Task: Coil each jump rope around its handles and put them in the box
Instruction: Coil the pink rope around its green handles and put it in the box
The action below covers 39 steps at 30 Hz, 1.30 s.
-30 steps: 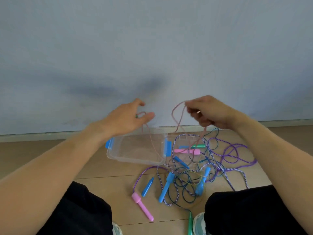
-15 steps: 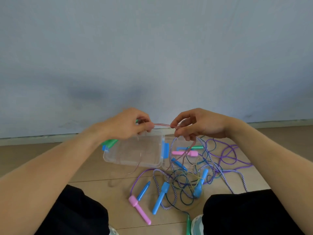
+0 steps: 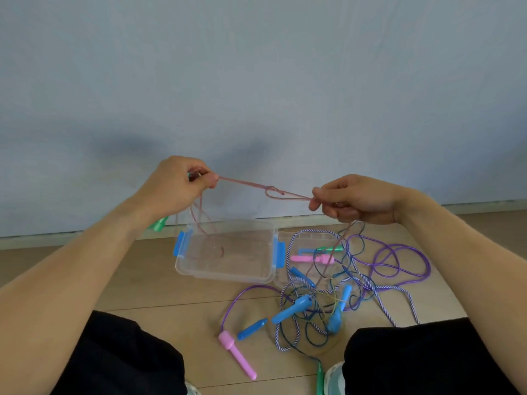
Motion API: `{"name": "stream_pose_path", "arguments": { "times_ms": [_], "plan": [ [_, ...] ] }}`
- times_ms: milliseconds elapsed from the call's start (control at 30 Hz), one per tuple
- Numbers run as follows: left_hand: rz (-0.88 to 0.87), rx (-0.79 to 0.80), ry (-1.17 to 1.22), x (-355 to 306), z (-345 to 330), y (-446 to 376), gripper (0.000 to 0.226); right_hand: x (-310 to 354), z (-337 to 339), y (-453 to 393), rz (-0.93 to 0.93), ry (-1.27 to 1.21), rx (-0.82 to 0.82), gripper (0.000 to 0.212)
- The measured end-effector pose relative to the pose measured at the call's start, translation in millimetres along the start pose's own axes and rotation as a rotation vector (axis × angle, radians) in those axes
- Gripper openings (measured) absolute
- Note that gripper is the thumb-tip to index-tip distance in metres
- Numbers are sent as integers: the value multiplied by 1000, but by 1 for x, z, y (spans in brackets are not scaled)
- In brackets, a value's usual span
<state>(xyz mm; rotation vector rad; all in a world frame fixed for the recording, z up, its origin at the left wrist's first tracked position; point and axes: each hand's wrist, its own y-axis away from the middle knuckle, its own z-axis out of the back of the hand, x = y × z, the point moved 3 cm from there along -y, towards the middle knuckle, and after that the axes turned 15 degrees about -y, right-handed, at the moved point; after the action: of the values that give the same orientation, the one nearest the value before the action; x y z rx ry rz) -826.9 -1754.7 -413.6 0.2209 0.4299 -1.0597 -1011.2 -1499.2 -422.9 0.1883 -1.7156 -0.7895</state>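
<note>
jump ropes (image 3: pixel 342 292) tangled | wooden floor (image 3: pixel 142 283) | pale blue wall (image 3: pixel 256 81)

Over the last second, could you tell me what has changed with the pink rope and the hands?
The left hand and right hand closed together half a second ago, then drew apart sideways, and now pull the pink rope taut between them, with a small knot-like loop mid-span. Both kept their grip on the rope. The clear box and the tangled ropes on the floor lie as before.
</note>
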Motion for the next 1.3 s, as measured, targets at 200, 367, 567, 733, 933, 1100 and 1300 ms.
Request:
{"name": "stream_pose_path", "arguments": {
  "times_ms": [200, 367, 567, 733, 933, 1100, 1300],
  "plan": [
    [88, -13, -158, 16, 3, -1, 20, -1, 46, 9, 57, 416, -398, 25],
    [208, 159, -251, 35, 3, -2, 23, 11, 77, 34, 247, 317, -532, 19],
    [255, 145, -233, 26, -5, -4, 26, 10, 93, 47, 249, 361, -554, 18],
    [280, 163, -233, 22, -13, -4, 29, 0, 96, 39, 237, 139, -527, 31],
    [385, -180, -114, 39, 1, -11, 33, -22, 86, 41, -199, 583, -273, 25],
    [432, -336, -38, 46, 4, -12, 38, -50, 76, 11, -274, 841, -350, 30],
    [623, 113, 513, 24, -18, -11, 27, -72, 47, -6, -189, 432, -274, 33]
  ]
}}
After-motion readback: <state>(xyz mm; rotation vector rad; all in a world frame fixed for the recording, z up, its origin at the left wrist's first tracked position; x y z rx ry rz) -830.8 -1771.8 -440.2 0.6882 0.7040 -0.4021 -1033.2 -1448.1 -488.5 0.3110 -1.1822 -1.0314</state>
